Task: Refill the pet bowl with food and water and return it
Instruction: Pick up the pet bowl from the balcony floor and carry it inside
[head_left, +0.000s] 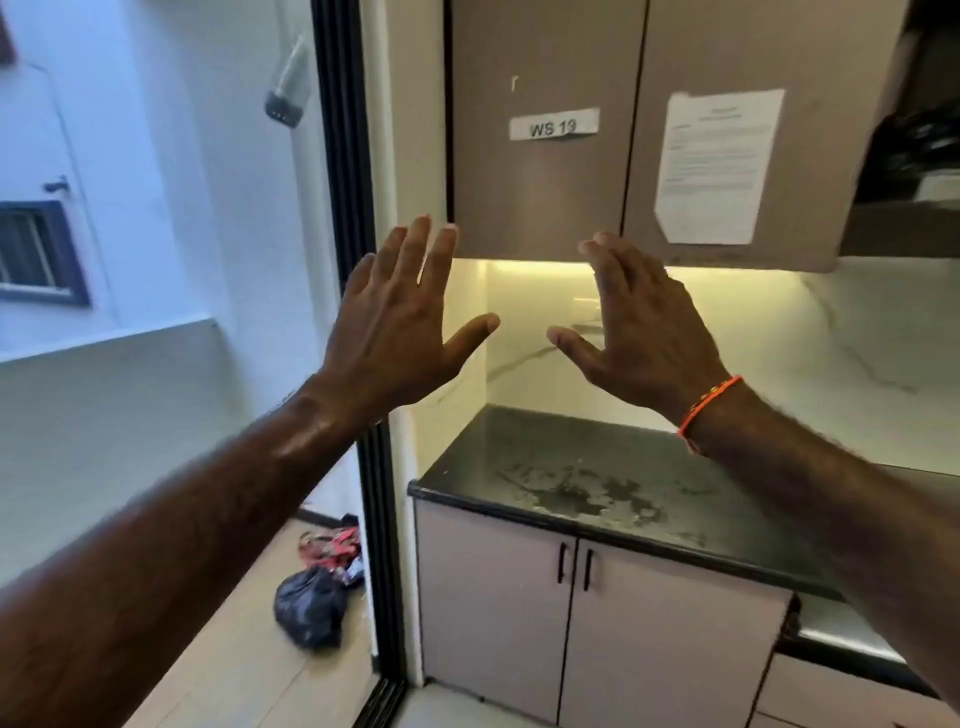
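Both forearms reach forward, left hand (400, 322) and right hand (641, 332) raised with fingers spread flat, holding nothing, just below the matte brown wall cabinet (540, 197). No pet bowl shows anywhere, so its direction from either hand cannot be told. Beneath lies a speckled dark stone counter (571, 493), smooth and smeared, over pale cupboard doors (519, 623).

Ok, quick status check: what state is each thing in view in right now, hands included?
Left hand: raised, fingers spread, holding nothing.
Right hand: raised, fingers straight, holding nothing.
Upper cabinet doors: closed.
Lower cabinet doors: closed.
Under-cabinet light: on.
Countertop: smeared with a whitish residue.
Black bag: on the floor, tied.
Pet bowl: not in view.
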